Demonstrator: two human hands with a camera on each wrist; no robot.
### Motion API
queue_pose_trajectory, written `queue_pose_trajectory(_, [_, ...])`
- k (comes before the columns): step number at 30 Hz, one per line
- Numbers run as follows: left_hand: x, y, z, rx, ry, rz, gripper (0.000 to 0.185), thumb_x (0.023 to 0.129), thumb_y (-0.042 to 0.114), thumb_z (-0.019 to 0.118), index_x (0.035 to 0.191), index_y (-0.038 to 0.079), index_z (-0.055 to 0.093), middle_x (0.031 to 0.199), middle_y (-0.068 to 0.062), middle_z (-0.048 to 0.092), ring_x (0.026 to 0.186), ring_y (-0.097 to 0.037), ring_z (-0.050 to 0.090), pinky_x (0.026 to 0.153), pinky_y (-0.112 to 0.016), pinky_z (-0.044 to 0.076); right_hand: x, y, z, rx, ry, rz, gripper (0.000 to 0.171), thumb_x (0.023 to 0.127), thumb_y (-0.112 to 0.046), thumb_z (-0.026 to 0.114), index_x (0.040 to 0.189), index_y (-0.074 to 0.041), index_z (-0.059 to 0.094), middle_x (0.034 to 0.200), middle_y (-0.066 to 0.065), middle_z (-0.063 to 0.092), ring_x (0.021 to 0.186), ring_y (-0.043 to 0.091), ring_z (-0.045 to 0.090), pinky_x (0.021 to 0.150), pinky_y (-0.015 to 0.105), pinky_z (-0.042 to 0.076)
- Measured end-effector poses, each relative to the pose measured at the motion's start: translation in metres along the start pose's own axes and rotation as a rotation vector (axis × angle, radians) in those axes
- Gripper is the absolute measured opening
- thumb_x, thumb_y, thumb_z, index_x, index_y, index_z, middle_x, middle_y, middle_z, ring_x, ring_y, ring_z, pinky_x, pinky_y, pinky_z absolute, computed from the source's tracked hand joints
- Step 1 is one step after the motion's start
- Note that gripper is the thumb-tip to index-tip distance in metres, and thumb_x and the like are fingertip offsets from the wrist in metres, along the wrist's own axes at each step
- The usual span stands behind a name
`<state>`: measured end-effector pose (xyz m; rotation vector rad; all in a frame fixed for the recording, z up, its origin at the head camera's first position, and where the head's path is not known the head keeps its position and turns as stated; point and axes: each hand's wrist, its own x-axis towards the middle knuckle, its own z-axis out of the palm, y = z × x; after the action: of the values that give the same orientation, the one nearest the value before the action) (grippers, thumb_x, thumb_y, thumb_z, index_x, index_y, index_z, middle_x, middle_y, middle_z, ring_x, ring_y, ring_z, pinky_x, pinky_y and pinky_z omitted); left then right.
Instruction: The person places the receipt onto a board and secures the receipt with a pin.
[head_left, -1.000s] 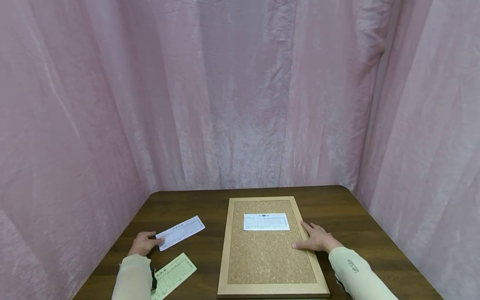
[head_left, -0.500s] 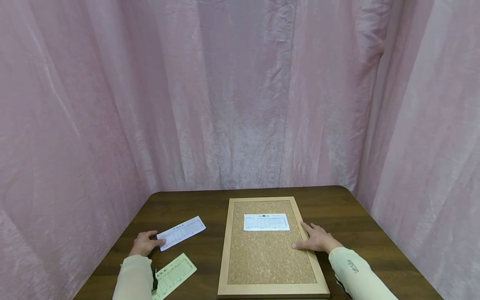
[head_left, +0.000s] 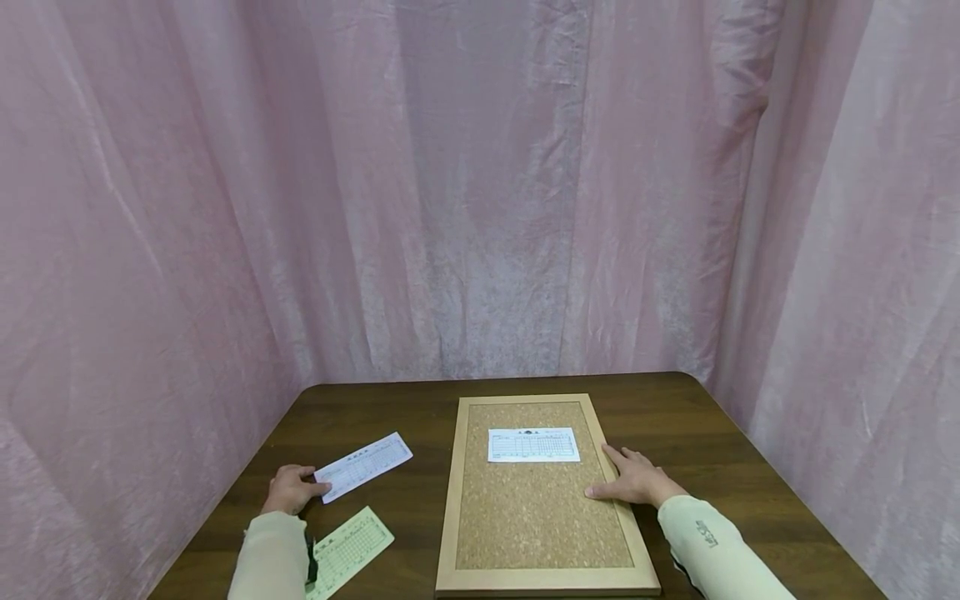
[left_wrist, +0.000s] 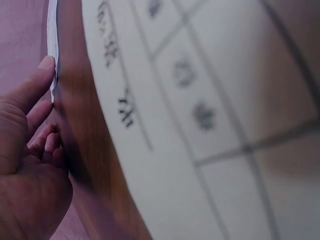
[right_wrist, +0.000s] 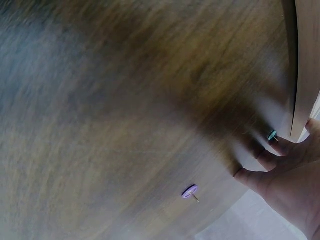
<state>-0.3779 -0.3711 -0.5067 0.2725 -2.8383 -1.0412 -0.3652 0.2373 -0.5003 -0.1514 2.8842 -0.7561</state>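
Note:
My left hand (head_left: 291, 490) pinches the left end of a white printed slip (head_left: 367, 465) on the dark wood table. In the left wrist view, thumb and fingers meet at the edge of this white paper (left_wrist: 52, 35), which looks layered. Just below lies a green printed slip (head_left: 352, 546), partly hidden by the sleeve. My right hand (head_left: 633, 479) rests on the right side of a wood-framed cork board (head_left: 543, 517), thumb over the frame onto the cork, other fingers spread beside it. Another white printed slip (head_left: 533, 445) lies across the board's upper part.
In the right wrist view, a purple thumbtack (right_wrist: 190, 191) lies on the table and a teal one (right_wrist: 272, 135) sits right by the fingertips. The dark wood table (head_left: 420, 408) has rounded far corners. Pink curtains (head_left: 480, 208) surround it at the back and sides.
My left hand and the white slip it pinches have shifted very slightly to the right. The right hand and the board stay in place.

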Motion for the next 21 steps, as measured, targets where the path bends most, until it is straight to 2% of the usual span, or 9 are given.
queue_pose_trajectory(9, [-0.0026,0.0036,0.0004,0.035,0.016,0.022,0.059,0.084,0.013,0.079,0.127,-0.018,0.055,0.133,-0.041,0.044,0.123,-0.059,0.036,0.105,-0.064,0.029,0.0000,0.0004,-0.0002,0.007,-0.003,-0.002,0.109,0.075,-0.064,0.076,0.153,-0.002,0.032,0.149,0.041,0.027,0.137,0.060,0.021,0.103,0.076,0.017])
queue_pose_trajectory(16, [-0.0050,0.0065,0.0009,-0.018,-0.002,-0.013,0.059,0.085,0.011,0.078,0.132,-0.014,0.052,0.138,-0.040,0.034,0.126,-0.057,0.026,0.107,-0.065,0.023,0.0000,0.0012,0.0001,0.007,-0.002,-0.009,0.109,0.075,-0.064,0.076,0.153,-0.002,0.032,0.149,0.041,0.026,0.137,0.060,0.021,0.103,0.076,0.017])
queue_pose_trajectory(21, [-0.0047,0.0041,0.0022,0.004,0.017,0.012,0.056,0.083,0.013,0.080,0.126,-0.016,0.057,0.134,-0.039,0.038,0.124,-0.057,0.028,0.107,-0.063,0.025,0.0009,0.0020,0.0006,0.006,-0.001,-0.009,0.109,0.075,-0.064,0.076,0.153,-0.002,0.032,0.149,0.041,0.026,0.137,0.060,0.021,0.103,0.076,0.017])
